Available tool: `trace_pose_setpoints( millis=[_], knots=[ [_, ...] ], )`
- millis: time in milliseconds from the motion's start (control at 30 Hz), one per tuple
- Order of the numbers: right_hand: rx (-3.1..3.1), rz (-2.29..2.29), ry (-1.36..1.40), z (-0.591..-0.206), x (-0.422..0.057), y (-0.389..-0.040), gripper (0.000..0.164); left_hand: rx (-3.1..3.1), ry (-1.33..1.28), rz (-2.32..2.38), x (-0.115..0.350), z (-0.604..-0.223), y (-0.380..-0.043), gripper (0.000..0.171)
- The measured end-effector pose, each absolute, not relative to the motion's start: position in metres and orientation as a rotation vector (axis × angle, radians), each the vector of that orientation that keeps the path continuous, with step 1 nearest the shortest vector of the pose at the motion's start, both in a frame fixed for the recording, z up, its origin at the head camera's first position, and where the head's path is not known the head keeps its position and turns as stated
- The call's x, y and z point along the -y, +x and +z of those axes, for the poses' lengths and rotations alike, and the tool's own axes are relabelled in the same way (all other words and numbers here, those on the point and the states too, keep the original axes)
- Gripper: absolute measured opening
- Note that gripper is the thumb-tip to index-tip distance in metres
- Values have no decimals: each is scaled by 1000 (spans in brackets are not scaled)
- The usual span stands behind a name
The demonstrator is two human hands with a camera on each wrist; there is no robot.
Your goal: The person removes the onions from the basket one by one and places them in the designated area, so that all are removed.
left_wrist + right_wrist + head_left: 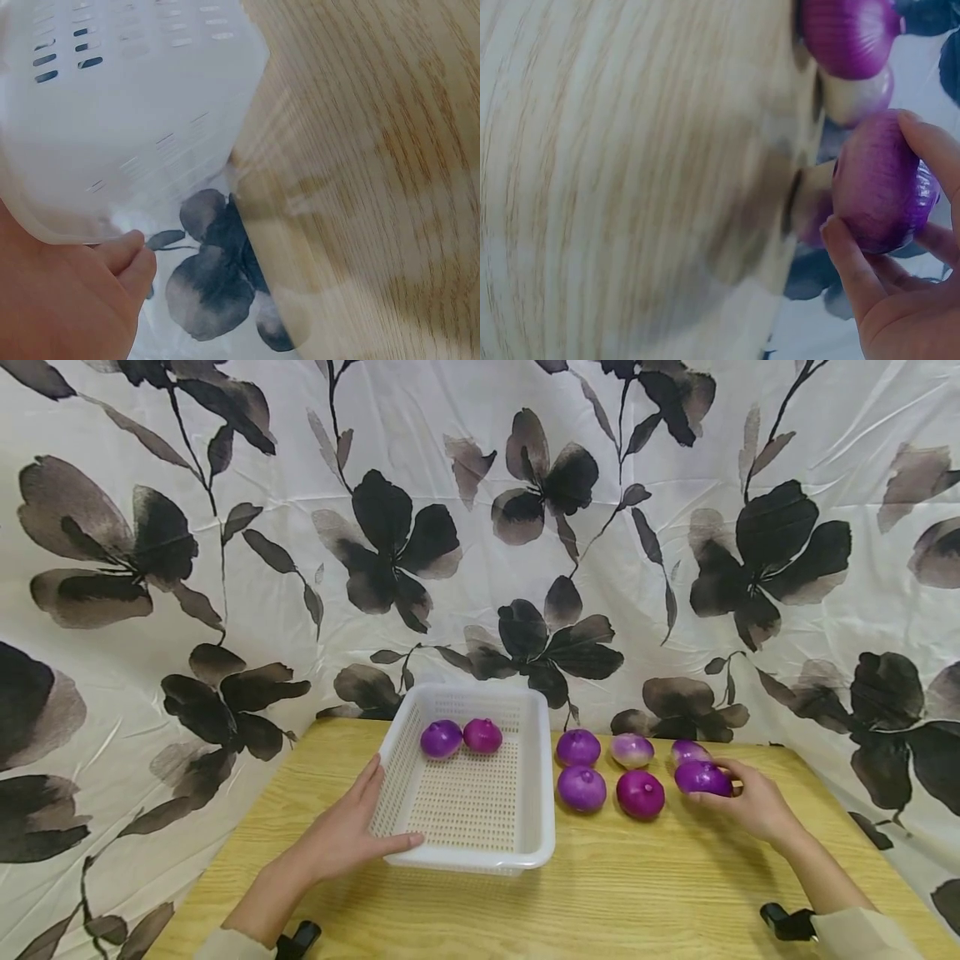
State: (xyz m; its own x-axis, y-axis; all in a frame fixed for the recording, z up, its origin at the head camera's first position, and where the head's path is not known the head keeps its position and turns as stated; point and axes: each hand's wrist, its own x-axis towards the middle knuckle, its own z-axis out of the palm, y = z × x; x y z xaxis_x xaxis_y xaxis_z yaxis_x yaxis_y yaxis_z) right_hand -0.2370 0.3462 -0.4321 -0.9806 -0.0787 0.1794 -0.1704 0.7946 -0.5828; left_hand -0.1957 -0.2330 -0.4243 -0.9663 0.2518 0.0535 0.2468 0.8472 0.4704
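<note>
My left hand (341, 835) holds a white plastic basket (546, 777) at its near left side, thumb over the rim and fingers along the outer wall. In the left wrist view, fingertips (135, 251) lie against that wall. Inside the basket, at the far end, sit a purple onion (441, 739) and a redder onion (482, 736). On the right, my right hand (756, 806) grips another purple onion (702, 778) between thumb and fingers. The right wrist view shows this onion (877, 184) raised off the table, its shadow below. Behind it a paler onion (688, 752) is partly hidden.
Between basket and right hand, several onions stand in two rows, among them a dark magenta onion (641, 794) and a pale-bottomed one (632, 750). They rest on a wooden table (600, 893). A flower-printed cloth (465, 568) hangs behind the table's back edge.
</note>
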Motion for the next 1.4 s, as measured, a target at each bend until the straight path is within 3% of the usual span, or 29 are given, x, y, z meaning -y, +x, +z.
trace_pose_setpoints(
  millis=[333,1033,1400],
  knots=[
    [2879,894,130,-448,-357,-248,78,-3004,389,772,232,-424,-195,133],
    [3058,1054,142,-441,-360,-250,83,-3028,397,767,233,-424,-196,128],
    [3107,1077,117,-438,-356,-247,95,-3003,379,772,232,-423,-195,132]
  ],
)
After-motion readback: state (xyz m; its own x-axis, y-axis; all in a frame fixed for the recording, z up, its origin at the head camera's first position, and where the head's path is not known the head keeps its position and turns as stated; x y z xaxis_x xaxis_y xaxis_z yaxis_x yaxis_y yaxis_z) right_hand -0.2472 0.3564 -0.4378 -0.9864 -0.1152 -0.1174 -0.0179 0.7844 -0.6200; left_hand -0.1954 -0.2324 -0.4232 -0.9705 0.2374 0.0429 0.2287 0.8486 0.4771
